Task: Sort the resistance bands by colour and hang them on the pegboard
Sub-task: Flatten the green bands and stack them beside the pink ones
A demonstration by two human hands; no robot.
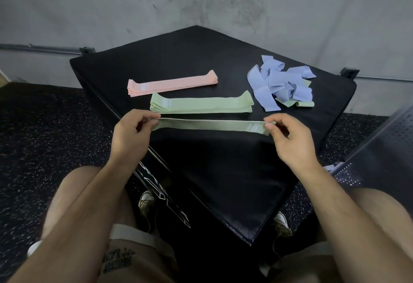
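The left hand (pixel 131 133) and right hand (pixel 290 139) are pinching a flat green fabric band (pixel 210 124) by its ends; beyond them, a pink stack (pixel 172 85) and green stack (pixel 201 105) are lying sorted, a lilac tangled heap (pixel 281 84) waiting.

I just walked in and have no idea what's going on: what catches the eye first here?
The left hand and right hand pinch a green band by its ends, held flat above a black padded box. Beyond it lie a neat green stack and a pink stack; at the far right sits a tangled blue pile with green strips poking out.
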